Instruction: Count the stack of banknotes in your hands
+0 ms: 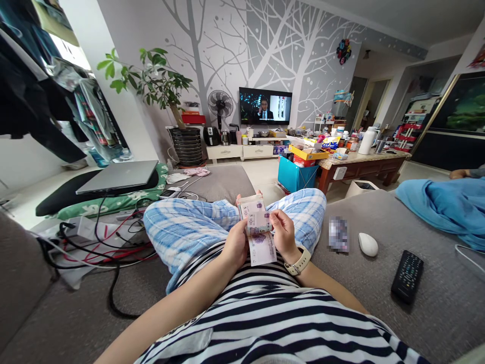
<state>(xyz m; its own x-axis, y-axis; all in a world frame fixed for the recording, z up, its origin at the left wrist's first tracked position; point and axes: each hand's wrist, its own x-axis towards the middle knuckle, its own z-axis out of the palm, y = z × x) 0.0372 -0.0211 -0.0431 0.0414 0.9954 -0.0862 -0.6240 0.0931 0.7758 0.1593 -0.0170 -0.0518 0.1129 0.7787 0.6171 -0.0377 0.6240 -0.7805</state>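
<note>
You held one stack of purplish paper banknotes (257,222) over your lap, between both hands, so that single notes could be peeled off the front. Your left hand (235,245) was closed about the stack's left edge, its fingers curled behind the notes and its thumb on the face, which kept the bundle steady. Your right hand (283,233) pinched the right edge between thumb and fingertips. One note hung down below your fingers, bent towards your striped shirt; how many notes remained in the stack could not be counted.

On your right wrist sat one cream-strapped wristwatch (300,263). Beyond your right fingers, well apart on the grey fabric sofa (379,293), lay one white oval computer mouse (368,244) and, farther out, one black remote control (407,276), both set within arm's reach. Well off past your left fingers, one closed grey laptop (119,176) rested flat on a green cushion, apparently to keep it level.
</note>
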